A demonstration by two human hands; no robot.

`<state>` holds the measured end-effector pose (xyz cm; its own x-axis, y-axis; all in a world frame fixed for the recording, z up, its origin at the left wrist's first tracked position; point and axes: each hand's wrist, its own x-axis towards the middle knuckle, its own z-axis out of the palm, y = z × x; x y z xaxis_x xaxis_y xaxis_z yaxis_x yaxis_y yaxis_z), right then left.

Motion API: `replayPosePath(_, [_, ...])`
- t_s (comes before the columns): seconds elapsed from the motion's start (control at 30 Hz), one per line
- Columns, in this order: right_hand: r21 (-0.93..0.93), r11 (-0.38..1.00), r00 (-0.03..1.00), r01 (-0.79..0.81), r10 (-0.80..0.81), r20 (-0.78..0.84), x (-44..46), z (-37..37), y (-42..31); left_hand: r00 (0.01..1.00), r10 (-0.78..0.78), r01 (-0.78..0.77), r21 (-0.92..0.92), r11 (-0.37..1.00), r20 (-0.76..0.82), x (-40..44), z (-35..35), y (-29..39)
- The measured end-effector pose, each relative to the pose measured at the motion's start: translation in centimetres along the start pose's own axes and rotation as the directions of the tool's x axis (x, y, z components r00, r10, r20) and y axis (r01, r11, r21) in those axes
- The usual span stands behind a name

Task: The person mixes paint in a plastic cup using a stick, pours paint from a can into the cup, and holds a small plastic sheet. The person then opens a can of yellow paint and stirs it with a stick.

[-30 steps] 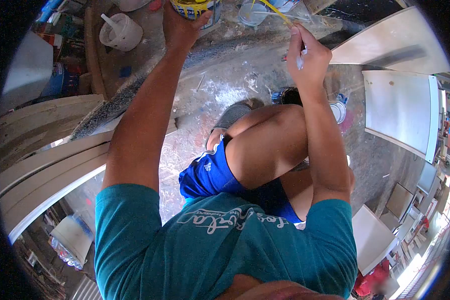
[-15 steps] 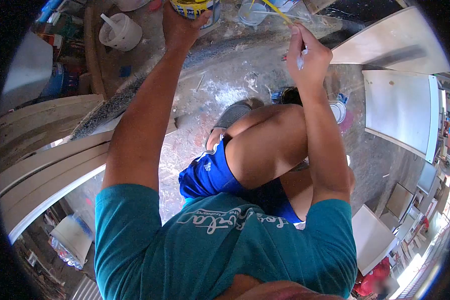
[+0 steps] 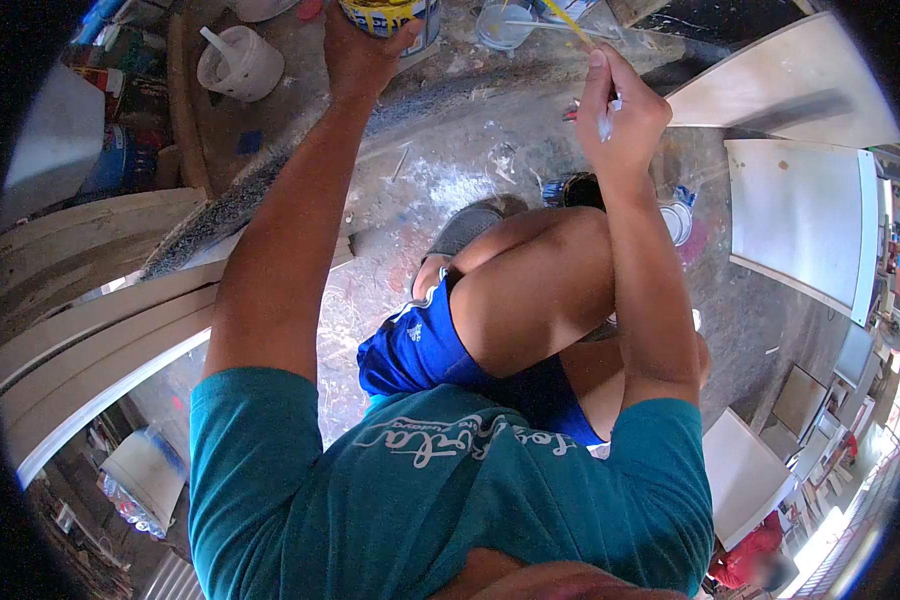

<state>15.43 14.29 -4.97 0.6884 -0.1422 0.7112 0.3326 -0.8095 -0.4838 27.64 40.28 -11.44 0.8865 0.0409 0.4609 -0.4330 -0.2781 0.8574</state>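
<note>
At the top of the head view my left hand point(image 3: 360, 58) is wrapped round the side of a paint can point(image 3: 425, 25). Yellow paint coats the can's upper part, and the frame edge cuts off its top. My right hand point(image 3: 622, 105) pinches a thin yellow-coated stick point(image 3: 567, 18), whose far end runs out of view. White paint marks this hand near the thumb, and a small red tip shows beside its lower fingers; what it belongs to is unclear. A clear plastic cup point(image 3: 503, 27) stands between the can and the stick, with a thin pale rod across it.
A whitish tub point(image 3: 245, 68) with a handle sticking out stands left of my left arm. Beyond my knee are a dark open can point(image 3: 578, 190) and a white-rimmed can point(image 3: 677, 222). Pale panels point(image 3: 795, 215) stand on the right; long boards point(image 3: 110, 320) lie left. A person in red point(image 3: 750, 555) is at lower right.
My right hand has shifted slightly right with the yellow stick. My left hand and the paint can stay in place. The person in red has moved a little.
</note>
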Motion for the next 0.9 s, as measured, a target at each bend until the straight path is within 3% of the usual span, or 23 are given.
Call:
replayPosePath(0.07, [-0.003, 1.000, 1.000, 0.002, -0.002, -0.012, 0.0, 0.0, 0.1, 0.998, -0.056, 0.057, 0.089, 0.994, -0.011, -0.1, 0.0, 0.5])
replayPosePath(0.17, [0.001, 1.000, 1.000, 0.009, -0.009, -0.023, 0.0, 0.0, 0.1, 1.000, -0.002, 0.001, 0.078, 0.997, 0.023, 0.2, -0.3, 0.7])
replayPosePath(0.27, [0.025, 1.000, 0.999, 0.019, -0.018, -0.044, 0.2, -0.2, -0.3, 0.992, -0.102, 0.109, -0.114, 0.987, 0.071, 0.2, -0.1, 0.7])
replayPosePath(0.37, [0.038, 0.999, 0.997, 0.023, -0.020, -0.072, 0.2, -0.2, -0.3, 1.000, -0.009, 0.007, 0.048, 0.999, 0.025, 0.2, -0.1, -0.1])
replayPosePath(0.57, [-0.002, 1.000, 0.997, 0.013, -0.013, -0.070, 0.1, -0.4, -0.1, 0.993, -0.119, 0.119, 0.008, 0.993, 0.003, 0.0, -0.1, 1.6])
replayPosePath(0.67, [0.021, 0.999, 0.995, 0.032, -0.030, -0.098, 0.2, -0.2, -0.1, 0.989, 0.140, -0.142, 0.063, 0.988, 0.037, 0.3, -0.1, -1.2])
replayPosePath(0.77, [0.024, 0.999, 0.995, 0.039, -0.036, -0.094, 0.4, -0.4, -0.5, 1.000, 0.005, -0.006, 0.023, 1.000, 0.031, 0.2, 0.0, -0.6])
replayPosePath(0.87, [0.000, 1.000, 0.997, 0.028, -0.028, -0.065, 0.5, -0.7, -0.8, 0.997, 0.080, -0.079, -0.039, 0.996, 0.025, 0.4, 0.2, -1.4])
replayPosePath(0.9, [0.005, 1.000, 0.998, 0.024, -0.024, -0.066, 0.4, -0.7, -0.8, 0.999, 0.042, -0.041, -0.042, 0.998, 0.027, 0.3, 0.1, -0.8])
